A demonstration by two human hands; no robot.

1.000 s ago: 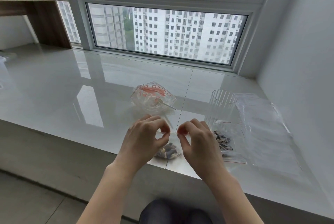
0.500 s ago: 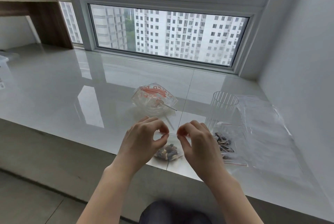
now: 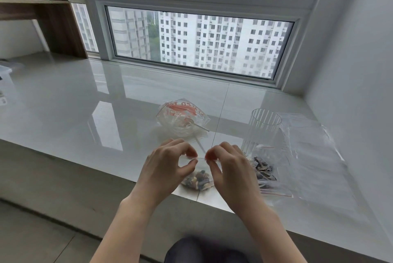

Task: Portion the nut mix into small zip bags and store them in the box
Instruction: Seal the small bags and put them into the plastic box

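While pinching top edge of small zip bag (image 3: 196, 178) of nut mix, one corner each: left hand (image 3: 168, 167) on left corner, right hand (image 3: 229, 169) on right corner, thumb against forefinger on both, remaining fingers curled. Bag hanging between hands at front edge of white sill (image 3: 85, 114), nuts settled at bottom, just above surface or touching, cannot tell which.

Just right of right hand: second zip bag (image 3: 265, 169) with dark nut pieces, lying flat, red seal line visible, partly hidden behind right hand. Directly behind it, touching or nearly: clear ribbed cup (image 3: 262, 131), upright. Further right, along wall: flat clear plastic bags (image 3: 314, 156), overlapping each other.

Behind hands, apart: crumpled clear bag with red print (image 3: 182, 118), thin clear stick poking out to right. Far left edge: clear box (image 3: 4, 77), only partly in frame, well apart from hands. Wooden shelf (image 3: 42, 7) upper left. Window (image 3: 200, 41) behind sill, tower blocks outside. Dark knee (image 3: 204, 250) at bottom centre.
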